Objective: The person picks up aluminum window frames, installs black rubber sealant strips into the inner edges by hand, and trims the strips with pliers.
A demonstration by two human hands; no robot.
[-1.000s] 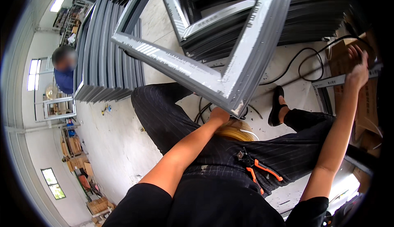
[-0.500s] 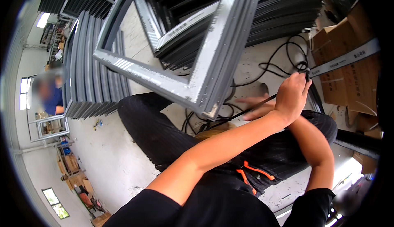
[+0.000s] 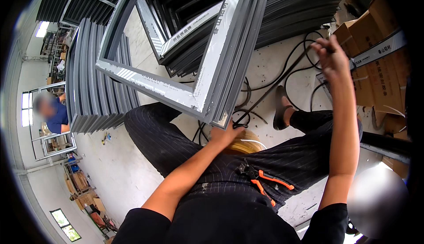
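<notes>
A long black rubber-like strip (image 3: 274, 86) runs taut from between my knees up to the right. My left hand (image 3: 226, 136) is closed on its lower end, just below the corner of a grey metal frame (image 3: 154, 83); its fingers are partly hidden there. Raised at the upper right, my right hand (image 3: 334, 62) has its fingers curled around the strip's other end, beside the cardboard boxes. Pliers with orange handles (image 3: 274, 180) lie on my lap. A yellow, rounded object (image 3: 245, 143) sits between my thighs, right by my left hand.
Stacked grey frames (image 3: 88, 76) stand at the left, and a dark frame stack (image 3: 300, 12) lies ahead. Loose black strip loops (image 3: 289, 67) rest on the floor. Cardboard boxes (image 3: 375, 80) line the right side. Another person (image 3: 56, 116) works at far left.
My hands were crossed over the strip at the right. My left hand has come back toward the frame corner, while my right hand has moved up and right, drawing the strip straight.
</notes>
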